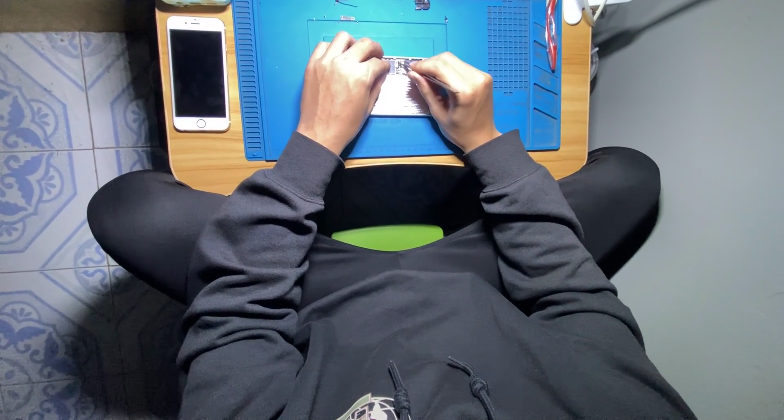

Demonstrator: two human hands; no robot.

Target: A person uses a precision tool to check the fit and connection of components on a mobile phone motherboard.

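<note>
An opened white phone body lies on the blue work mat, its inner parts showing at the top end. My left hand rests on its left side and holds it down with curled fingers. My right hand grips a thin metal tool, tweezers or a small driver, whose tip touches the phone's upper inside. Both hands hide most of the phone.
A white smartphone with a dark screen lies face up on the wooden table, left of the mat. Small parts sit near the mat's far edge. A red-handled tool lies at the right. Tiled floor is at the left, grey wall at the right.
</note>
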